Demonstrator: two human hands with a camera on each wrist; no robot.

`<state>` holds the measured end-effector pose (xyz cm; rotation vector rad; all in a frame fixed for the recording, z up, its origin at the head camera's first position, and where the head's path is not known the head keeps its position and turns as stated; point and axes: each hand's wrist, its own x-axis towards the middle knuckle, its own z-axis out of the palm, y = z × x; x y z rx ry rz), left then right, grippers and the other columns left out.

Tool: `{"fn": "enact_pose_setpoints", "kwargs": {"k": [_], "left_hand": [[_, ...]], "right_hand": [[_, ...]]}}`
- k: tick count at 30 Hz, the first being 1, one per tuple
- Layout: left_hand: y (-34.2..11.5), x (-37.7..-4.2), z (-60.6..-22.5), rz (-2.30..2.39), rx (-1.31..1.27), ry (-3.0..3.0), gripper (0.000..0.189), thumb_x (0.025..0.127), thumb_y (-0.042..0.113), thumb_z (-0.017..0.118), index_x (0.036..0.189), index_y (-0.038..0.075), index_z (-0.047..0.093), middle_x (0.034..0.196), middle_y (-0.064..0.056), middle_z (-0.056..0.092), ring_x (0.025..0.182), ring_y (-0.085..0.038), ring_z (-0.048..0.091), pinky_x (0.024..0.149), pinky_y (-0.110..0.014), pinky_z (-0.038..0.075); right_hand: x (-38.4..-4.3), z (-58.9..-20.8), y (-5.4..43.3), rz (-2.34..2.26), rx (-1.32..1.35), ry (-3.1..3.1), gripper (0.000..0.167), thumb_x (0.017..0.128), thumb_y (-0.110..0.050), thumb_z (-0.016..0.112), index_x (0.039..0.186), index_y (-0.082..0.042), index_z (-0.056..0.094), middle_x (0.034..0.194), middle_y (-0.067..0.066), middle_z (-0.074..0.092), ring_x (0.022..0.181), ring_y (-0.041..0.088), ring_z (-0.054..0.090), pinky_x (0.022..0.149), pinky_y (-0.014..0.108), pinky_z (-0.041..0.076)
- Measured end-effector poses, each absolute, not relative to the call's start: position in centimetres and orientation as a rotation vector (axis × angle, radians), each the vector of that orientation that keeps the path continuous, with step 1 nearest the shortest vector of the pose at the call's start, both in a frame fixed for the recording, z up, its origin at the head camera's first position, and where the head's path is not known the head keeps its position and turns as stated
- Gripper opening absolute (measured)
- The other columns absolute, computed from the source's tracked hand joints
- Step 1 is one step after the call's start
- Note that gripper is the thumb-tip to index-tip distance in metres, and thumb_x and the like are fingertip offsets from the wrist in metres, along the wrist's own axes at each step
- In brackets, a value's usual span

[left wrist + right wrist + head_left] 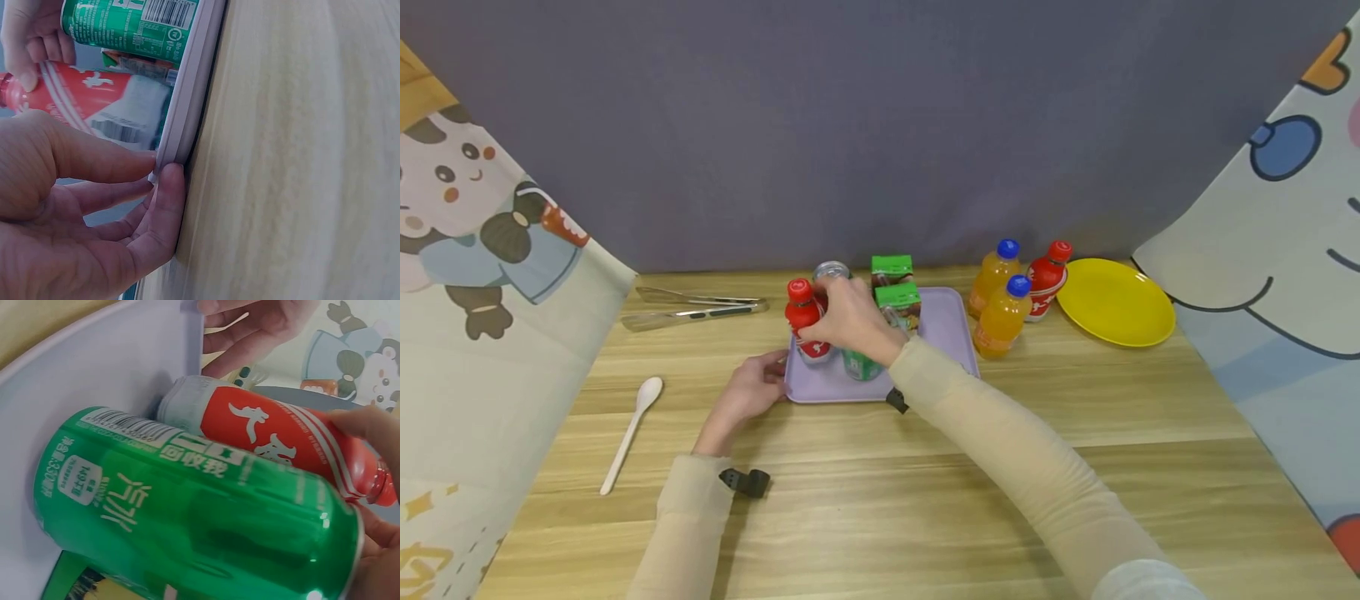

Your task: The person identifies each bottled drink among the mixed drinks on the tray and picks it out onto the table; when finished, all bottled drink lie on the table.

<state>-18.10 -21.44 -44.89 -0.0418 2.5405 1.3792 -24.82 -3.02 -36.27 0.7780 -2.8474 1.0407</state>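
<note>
On a lilac tray stands a red bottle with a red cap, at the left corner. My right hand grips its upper part between thumb and fingers. Beside it is a green soda can, partly under that hand in the head view. My left hand pinches the tray's left rim, its thumb on top. Two drink cartons with green tops and a silver-topped can are farther back; the hand hides much of that can.
Right of the tray stand two orange drink bottles with blue caps and another red bottle. A yellow plate lies beyond them. At the left lie metal tongs and a white spoon. A grey curtain closes the back.
</note>
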Motion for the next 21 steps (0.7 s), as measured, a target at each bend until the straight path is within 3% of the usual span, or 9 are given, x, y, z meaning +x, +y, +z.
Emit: {"fn": "enact_pose_setpoints", "kwargs": {"k": [7, 21], "left_hand": [[-21.5, -18.2, -44.9, 1.362, -0.041, 2.55, 0.063, 0.079, -0.009, 0.058, 0.139, -0.009, 0.04, 0.118, -0.029, 0.055, 0.098, -0.033, 0.059, 0.072, -0.033, 0.056], [-21.4, -18.1, -44.8, 1.34, -0.065, 2.571, 0.064, 0.078, -0.01, 0.057, 0.14, -0.006, 0.041, 0.117, -0.026, 0.057, 0.095, -0.03, 0.057, 0.07, -0.031, 0.055]], "right_hand": [[-24.1, -35.0, -2.8, 1.165, 0.812, -2.706, 0.05, 0.067, -0.03, 0.082, 0.111, -0.012, 0.065, 0.099, -0.007, 0.065, 0.084, 0.006, 0.058, 0.074, 0.02, 0.048], [-21.9, -32.5, -0.7, 1.579, 0.896, -2.395, 0.047, 0.068, -0.014, 0.08, 0.112, -0.007, 0.065, 0.104, -0.003, 0.066, 0.089, 0.009, 0.062, 0.077, 0.02, 0.052]]}}
